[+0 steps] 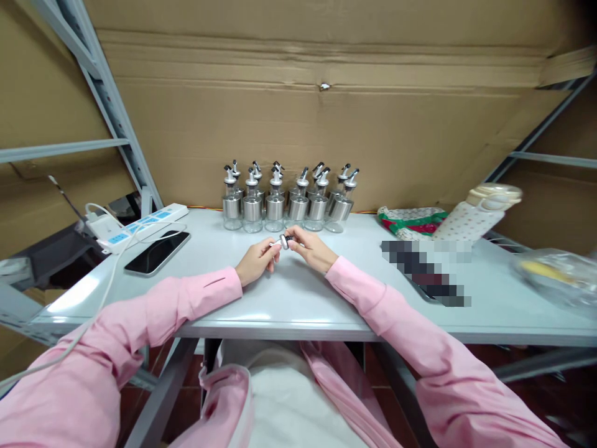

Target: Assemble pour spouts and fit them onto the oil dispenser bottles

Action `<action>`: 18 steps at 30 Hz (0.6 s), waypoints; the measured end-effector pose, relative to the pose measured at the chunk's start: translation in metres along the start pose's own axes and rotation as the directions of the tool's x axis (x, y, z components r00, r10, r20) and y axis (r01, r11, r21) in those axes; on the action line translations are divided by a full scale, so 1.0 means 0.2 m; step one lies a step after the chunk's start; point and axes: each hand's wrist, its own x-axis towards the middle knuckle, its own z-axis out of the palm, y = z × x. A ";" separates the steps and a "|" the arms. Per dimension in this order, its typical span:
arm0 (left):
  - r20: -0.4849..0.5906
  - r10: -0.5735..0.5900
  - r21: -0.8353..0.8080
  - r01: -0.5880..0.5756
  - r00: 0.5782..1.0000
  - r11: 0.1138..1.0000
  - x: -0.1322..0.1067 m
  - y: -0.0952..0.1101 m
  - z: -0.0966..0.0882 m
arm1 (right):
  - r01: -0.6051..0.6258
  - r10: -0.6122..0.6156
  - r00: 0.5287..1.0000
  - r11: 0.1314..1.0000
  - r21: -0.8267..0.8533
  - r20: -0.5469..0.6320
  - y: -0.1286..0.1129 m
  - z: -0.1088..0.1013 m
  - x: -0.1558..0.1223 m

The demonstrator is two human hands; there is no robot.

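Steel-sleeved glass bottles (252,210) stand grouped, contents indistinct; left fingers (269,251) and right fingers (297,237) pinch one pourer top (284,242).

The table (289,305) bears bottles (275,206) at the far side, a phone (158,254) and power strip (153,222) left, a cloth (401,219), flask (471,218), clear bag (578,274) and blurred dark item (426,274) right.

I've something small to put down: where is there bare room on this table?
Free: tabletop between the phone and left hand, and between the right hand and the pixelated dark item. Crowded: the back middle, with bottles, and the right end, with the tumbler and plastic-wrapped item.
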 end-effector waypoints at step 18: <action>-0.133 0.125 -0.068 -0.135 0.983 0.989 0.00 0.04 0.00 | -0.067 0.065 0.998 0.918 -0.391 -0.020 0.20 -0.01 0.03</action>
